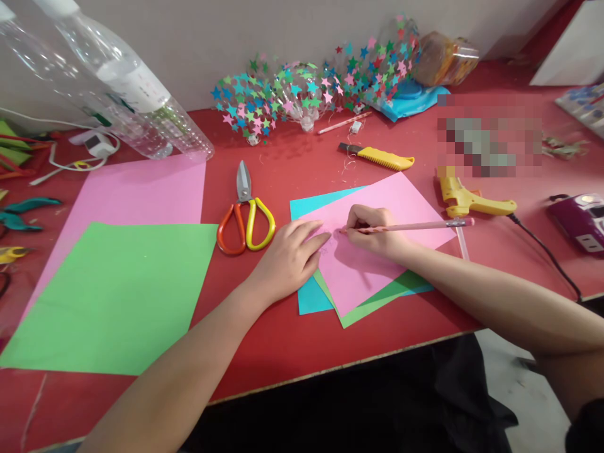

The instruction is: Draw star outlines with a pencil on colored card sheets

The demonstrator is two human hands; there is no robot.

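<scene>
A pink sheet [372, 270] lies on top of green [352, 316] and blue [309, 301] sheets on the red table. My right hand [375, 233] is closed around a pink pencil [419, 226], its tip at the pink sheet near faint marks. Flat on the left edge of the same sheet rests my left hand [295, 255], fingers apart, holding nothing. Scissors [244, 211] with one red and one yellow handle lie just left of that hand. Behind the sheets is a yellow cutter [384, 157].
Green paper [117, 289] overlaps pink paper [146, 189] at left. Plastic bottles [136, 88] lean at back left, beside star-covered decorations [292, 94]. A yellow glue gun [476, 202] with a black cord and a purple power box [580, 220] are at right.
</scene>
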